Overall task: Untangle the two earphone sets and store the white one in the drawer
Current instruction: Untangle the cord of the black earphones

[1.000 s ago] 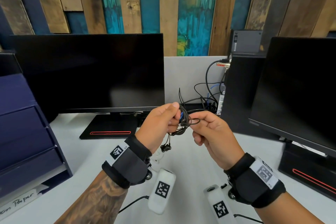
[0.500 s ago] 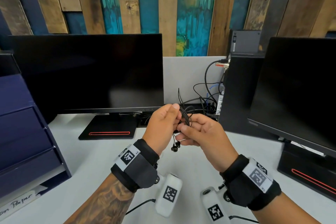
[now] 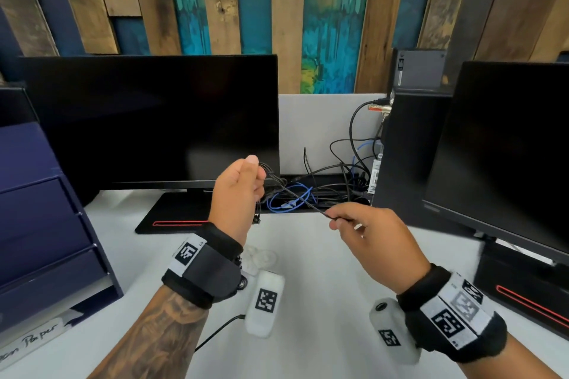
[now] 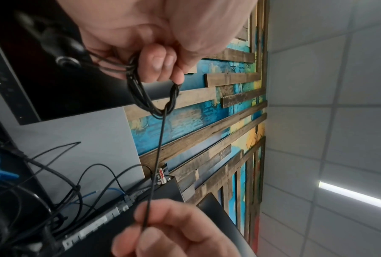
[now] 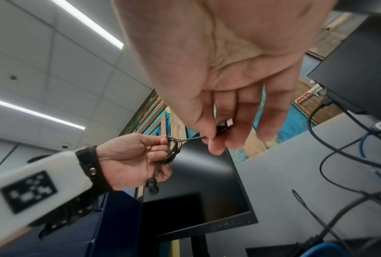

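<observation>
My left hand (image 3: 257,177) grips a coiled bundle of black earphone cable (image 4: 141,93) above the desk, in front of the left monitor. Two black earbuds (image 5: 152,187) dangle below that fist. One black strand (image 3: 295,197) runs taut from the bundle to my right hand (image 3: 337,220), which pinches its plug end (image 5: 224,127) between thumb and fingers. A pale, blurred shape (image 3: 261,258) lies on the desk under my left wrist; I cannot tell whether it is the white earphone set. The dark blue drawer unit (image 3: 40,224) stands at the left, its drawers closed.
Two dark monitors (image 3: 147,120) (image 3: 505,148) stand left and right on the white desk (image 3: 323,301). Between them lies a tangle of black and blue computer cables (image 3: 308,194), beside a black computer case (image 3: 406,148). A label reading "Paper" (image 3: 34,338) sits under the drawers.
My hands have drawn apart. The right hand pulled the cable end down and to the right, so one strand is now taut. The left hand rose slightly with the bundle.
</observation>
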A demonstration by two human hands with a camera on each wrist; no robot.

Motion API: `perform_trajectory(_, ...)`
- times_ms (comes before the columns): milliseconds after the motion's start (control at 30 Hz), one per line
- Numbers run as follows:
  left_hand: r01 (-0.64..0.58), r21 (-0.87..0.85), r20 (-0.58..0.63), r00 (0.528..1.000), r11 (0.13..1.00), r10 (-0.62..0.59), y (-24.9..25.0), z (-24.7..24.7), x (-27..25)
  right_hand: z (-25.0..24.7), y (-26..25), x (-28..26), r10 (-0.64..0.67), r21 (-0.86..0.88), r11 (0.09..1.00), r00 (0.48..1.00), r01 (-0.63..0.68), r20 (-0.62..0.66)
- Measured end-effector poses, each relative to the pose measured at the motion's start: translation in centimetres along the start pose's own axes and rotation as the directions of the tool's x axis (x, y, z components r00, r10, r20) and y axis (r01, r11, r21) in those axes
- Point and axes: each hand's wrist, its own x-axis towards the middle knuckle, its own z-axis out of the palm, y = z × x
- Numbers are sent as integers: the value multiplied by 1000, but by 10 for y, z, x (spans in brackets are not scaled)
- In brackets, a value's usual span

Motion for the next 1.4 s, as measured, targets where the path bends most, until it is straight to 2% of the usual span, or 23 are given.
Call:
perform_trajectory(100, 65, -93, 46, 997, 994, -61, -4, 8, -4, 2, 3, 2, -19, -186, 982, 1000, 20, 9)
perform_trajectory(167, 117, -180, 95, 990, 977, -101, -2, 14, -7, 9, 6, 4, -33, -201, 979, 999, 33, 0)
perform_trajectory(200, 140, -217, 125, 986, 966, -115, 1, 17, -9, 12, 8, 5, -18, -146, 989, 1000, 17, -7)
perform_trajectory(267, 176, -255, 182, 974, 951, -131, 6, 24, -14, 19, 7, 9, 88, 111, 990, 996, -85, -20)
perform_trajectory(333, 176, -252, 219, 968, 952, -121, 9, 31, -17, 24, 1, 15, 212, 418, 887, 977, -199, 15)
perform_trajectory(400, 159, -218, 237, 966, 963, -106, 9, 36, -19, 26, -8, 18, 288, 685, 675, 952, -276, 100)
perform_trajectory(467, 141, -177, 242, 965, 974, -96, 8, 38, -20, 26, -16, 19, 300, 838, 450, 936, -309, 184)
perform_trajectory(500, 138, -166, 241, 966, 977, -95, 8, 39, -21, 26, -17, 20, 295, 865, 394, 934, -311, 201)
perform_trajectory(700, 130, -118, 221, 970, 984, -102, 8, 38, -20, 27, -13, 20, 307, 903, 314, 931, -294, 196)
perform_trajectory(800, 125, -96, 207, 973, 987, -103, 6, 40, -22, 24, -17, 18, 246, 883, 291, 921, -368, 303)
perform_trajectory(900, 121, -110, 199, 975, 987, -98, 6, 43, -24, 19, -22, 15, 159, 846, 241, 879, -476, 449)
perform_trajectory(1000, 120, -116, 202, 975, 986, -95, 9, 43, -27, 12, -29, 12, 18, 813, 275, 848, -513, 529)
perform_trajectory(1100, 131, -126, 189, 976, 983, -106, 8, 43, -28, 15, -29, 10, -45, 794, 420, 864, -440, 502)
perform_trajectory(1167, 138, -131, 187, 976, 982, -112, 5, 44, -29, 20, -30, 9, 9, 802, 474, 912, -364, 409)
perform_trajectory(1233, 123, -128, 181, 978, 984, -99, 1, 45, -29, 24, -31, 8, 86, 813, 486, 944, -319, 319)
perform_trajectory(1300, 71, -126, 148, 988, 989, -52, -1, 44, -27, 28, -29, 9, 161, 791, 530, 952, -307, 262)
perform_trajectory(1400, 28, -186, 55, 998, 982, -18, -1, 33, -14, 30, -20, 5, 210, 695, 663, 960, -278, 183)
